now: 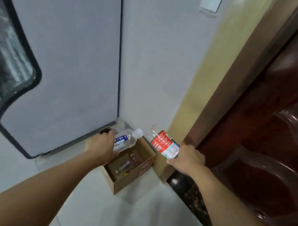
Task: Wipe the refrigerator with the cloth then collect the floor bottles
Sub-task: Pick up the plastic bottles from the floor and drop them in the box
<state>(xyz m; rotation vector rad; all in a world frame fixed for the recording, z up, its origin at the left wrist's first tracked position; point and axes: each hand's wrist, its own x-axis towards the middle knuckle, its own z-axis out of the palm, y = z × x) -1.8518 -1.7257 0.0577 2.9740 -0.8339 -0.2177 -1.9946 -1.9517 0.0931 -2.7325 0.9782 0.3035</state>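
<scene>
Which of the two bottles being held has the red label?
The bottle in the right hand, the red-labelled bottle. The left hand holds a clear bottle with a blue-and-white label and white cap.

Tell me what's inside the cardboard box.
Inside the cardboard box lie a few empty plastic bottles, blurred, count unclear. The left hand and its clear bottle cover the box's far corner.

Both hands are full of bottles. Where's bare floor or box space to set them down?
Bare floor lies in front of the cardboard box, between both forearms. The box interior already holds bottles, with little room left. The left hand with its clear bottle crowds the refrigerator corner; the right hand holds the red-label bottle by the door frame.
</scene>
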